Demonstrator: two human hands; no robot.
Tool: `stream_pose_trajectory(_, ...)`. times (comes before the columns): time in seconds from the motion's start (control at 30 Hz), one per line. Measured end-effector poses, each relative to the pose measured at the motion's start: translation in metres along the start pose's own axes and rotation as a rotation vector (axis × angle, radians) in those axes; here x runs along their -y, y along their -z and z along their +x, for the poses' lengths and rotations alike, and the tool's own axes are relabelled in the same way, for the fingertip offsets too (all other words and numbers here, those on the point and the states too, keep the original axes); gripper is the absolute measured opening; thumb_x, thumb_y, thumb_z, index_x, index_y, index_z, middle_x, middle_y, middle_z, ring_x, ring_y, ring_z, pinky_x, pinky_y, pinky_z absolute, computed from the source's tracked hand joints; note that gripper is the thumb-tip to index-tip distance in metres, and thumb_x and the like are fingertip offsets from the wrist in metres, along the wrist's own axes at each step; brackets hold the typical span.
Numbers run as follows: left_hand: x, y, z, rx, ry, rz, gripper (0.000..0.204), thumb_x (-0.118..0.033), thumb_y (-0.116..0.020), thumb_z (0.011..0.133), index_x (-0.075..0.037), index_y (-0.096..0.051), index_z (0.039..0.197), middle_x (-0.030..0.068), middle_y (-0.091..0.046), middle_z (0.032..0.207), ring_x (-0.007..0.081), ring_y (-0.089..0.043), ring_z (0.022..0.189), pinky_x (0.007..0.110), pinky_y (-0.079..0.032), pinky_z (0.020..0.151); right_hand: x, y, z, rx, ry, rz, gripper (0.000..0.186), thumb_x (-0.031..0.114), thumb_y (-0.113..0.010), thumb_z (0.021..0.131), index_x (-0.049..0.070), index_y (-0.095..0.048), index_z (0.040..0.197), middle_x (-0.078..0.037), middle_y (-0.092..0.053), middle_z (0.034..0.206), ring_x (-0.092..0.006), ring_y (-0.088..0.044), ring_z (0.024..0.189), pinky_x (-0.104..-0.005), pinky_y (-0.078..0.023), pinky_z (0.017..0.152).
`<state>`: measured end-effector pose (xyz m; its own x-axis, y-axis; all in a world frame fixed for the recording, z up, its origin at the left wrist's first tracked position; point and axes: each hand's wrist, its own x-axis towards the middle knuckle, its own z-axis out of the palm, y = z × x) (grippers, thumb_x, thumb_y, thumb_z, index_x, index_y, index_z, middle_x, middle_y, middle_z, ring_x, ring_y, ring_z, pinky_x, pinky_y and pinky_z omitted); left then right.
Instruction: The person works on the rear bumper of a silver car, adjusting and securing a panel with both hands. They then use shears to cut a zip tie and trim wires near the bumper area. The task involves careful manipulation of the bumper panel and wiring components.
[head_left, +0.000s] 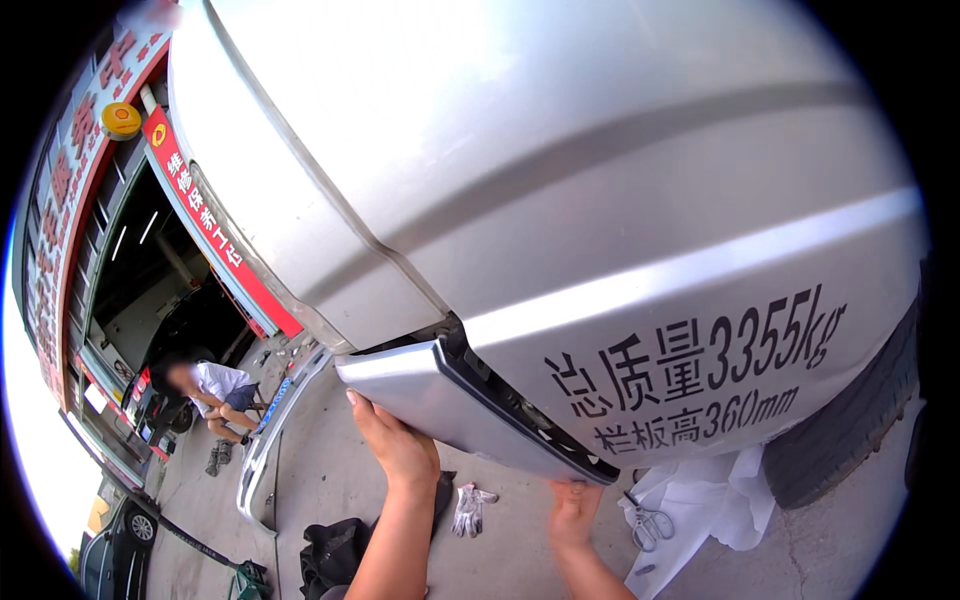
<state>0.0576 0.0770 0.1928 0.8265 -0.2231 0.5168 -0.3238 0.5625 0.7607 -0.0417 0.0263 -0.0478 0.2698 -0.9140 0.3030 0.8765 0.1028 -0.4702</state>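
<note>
My left hand (pixel 395 450) grips the underside of a silver trim panel (pixel 445 405) near its left end, thumb against its lower edge. My right hand (pixel 570 515) has its fingers closed on the same panel's lower right end. The panel, with a black inner edge, lies tilted against a gap low on the silver vehicle body (pixel 650 180), just left of its printed lettering; whether it is attached there I cannot tell. Below the body at right, scissors (pixel 652 523) rest on white sheets (pixel 710 500).
A detached bumper (pixel 255 470), a glove (pixel 470 508), dark cloth (pixel 330 550) and a green floor jack (pixel 250 580) lie on the concrete. A seated person (pixel 215 390) is at left before an open garage (pixel 140 250). A tyre (pixel 840 420) stands right, a dark car (pixel 115 555) lower left.
</note>
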Motion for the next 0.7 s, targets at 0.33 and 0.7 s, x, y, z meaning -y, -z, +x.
stream_pose_trajectory(0.33, 0.002, 0.009, -0.001, 0.142, -0.038, -0.002, 0.058, -0.053, -0.025, 0.117, -0.009, -0.050, 0.143, 0.0052, -0.062, 0.141, 0.0206, -0.057, 0.131, 0.037, -0.044, 0.115, 0.016, -0.008, 0.006, 0.002, -0.003, 0.030, 0.089, 0.031, -0.086, 0.094, 0.003, -0.030, 0.157, -0.011, -0.049, 0.151, -0.0226, -0.051, 0.137, -0.0392, -0.040, 0.117)
stream_pose_trajectory(0.7, 0.006, -0.033, -0.012, -0.111, -0.074, 0.002, 0.076, -0.067, -0.026, 0.111, -0.005, -0.049, 0.149, 0.0108, -0.060, 0.144, 0.0249, -0.055, 0.134, 0.040, -0.041, 0.116, 0.021, -0.007, 0.016, -0.043, -0.039, 0.023, 0.096, 0.042, -0.086, 0.092, 0.001, -0.029, 0.158, -0.013, -0.048, 0.153, -0.0238, -0.050, 0.139, -0.0419, -0.037, 0.119)
